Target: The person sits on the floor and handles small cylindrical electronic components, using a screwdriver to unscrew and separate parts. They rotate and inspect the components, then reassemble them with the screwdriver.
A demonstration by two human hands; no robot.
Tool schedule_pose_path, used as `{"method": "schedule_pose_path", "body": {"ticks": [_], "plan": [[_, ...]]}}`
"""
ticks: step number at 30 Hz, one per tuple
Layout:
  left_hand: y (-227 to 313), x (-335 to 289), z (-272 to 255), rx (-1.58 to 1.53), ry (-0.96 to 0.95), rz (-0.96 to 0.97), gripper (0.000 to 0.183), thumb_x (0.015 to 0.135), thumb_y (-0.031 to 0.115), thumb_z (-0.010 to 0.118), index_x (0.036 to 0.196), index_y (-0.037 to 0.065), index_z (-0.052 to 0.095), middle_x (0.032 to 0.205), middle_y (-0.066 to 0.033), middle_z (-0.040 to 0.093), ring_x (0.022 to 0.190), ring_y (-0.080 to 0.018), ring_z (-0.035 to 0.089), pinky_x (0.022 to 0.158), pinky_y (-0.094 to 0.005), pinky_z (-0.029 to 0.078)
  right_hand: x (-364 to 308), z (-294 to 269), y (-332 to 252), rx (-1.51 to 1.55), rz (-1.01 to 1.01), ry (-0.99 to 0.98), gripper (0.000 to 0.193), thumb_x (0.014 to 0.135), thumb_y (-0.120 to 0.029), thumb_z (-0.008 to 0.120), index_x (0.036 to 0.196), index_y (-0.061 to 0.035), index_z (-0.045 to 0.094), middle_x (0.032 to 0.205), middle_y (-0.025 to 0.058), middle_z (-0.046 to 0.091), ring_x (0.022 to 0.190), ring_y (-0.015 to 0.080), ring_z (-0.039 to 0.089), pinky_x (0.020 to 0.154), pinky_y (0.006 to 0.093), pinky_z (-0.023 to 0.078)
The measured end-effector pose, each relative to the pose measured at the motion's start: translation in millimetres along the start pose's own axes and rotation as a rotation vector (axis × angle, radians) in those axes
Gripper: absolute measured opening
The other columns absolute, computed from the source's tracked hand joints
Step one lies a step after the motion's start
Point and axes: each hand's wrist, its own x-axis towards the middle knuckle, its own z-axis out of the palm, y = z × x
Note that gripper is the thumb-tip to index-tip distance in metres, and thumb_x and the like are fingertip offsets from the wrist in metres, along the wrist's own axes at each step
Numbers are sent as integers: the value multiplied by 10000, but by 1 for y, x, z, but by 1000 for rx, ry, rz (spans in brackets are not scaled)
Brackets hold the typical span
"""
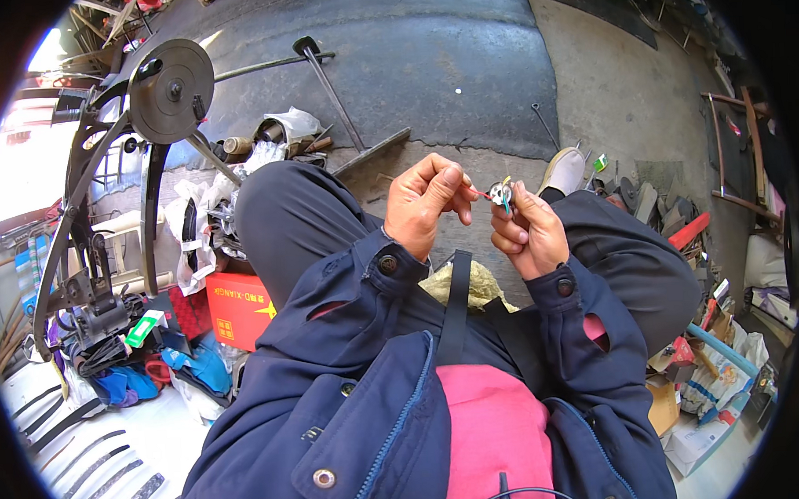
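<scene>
Above my lap, my right hand [533, 232] pinches a small round silvery part [500, 193] with dark holes between the thumb and fingers. Yellow and blue-green bits, which look like short wires, stick out of it. My left hand [427, 200] is closed just to the left, its thumb pressed against the fingers. From its fingertips a thin red wire [481, 194] runs to the round part. The wire's far end in my left fingers is hidden. Both hands are close together but do not touch.
At left stands a black metal hand-cranked machine with a round wheel [172, 90]. Beside my left knee lie a red box [241, 309] and plastic bags. A metal stand [337, 98] is on the floor ahead. Boxes and scraps [708, 388] crowd the right side.
</scene>
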Motion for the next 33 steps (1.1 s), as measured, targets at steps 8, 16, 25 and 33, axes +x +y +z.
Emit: {"method": "schedule_pose_path", "body": {"ticks": [8,16,25,33], "plan": [[5,-1,1,-20,-10,-47,374,1074,344,542,880,34,623,798,-82,679,640,-154,625,601,-300,522,0,1,1,6,11,-1,364,1105,-358,458,977,-43,588,778,-12,510,522,40,330,474,227,273],[9,1,1,23,69,-34,344,1051,304,598,853,28,649,773,-78,675,608,-139,615,584,-278,511,0,0,1,-6,25,-8,372,1100,-372,466,991,-42,599,786,-13,514,522,40,330,472,226,271],[11,4,1,185,167,132,206,1013,187,670,875,39,634,793,-38,643,618,-93,577,590,-250,483,1,0,-1,6,6,6,376,1088,-388,493,1006,-40,608,792,-14,511,525,40,332,472,223,267],[13,4,-5,157,14,76,403,1076,397,523,963,28,639,844,-66,661,662,-111,603,614,-264,489,0,0,0,-1,-1,28,385,1084,-397,501,990,-40,609,789,-13,511,523,39,332,469,221,267]]}}
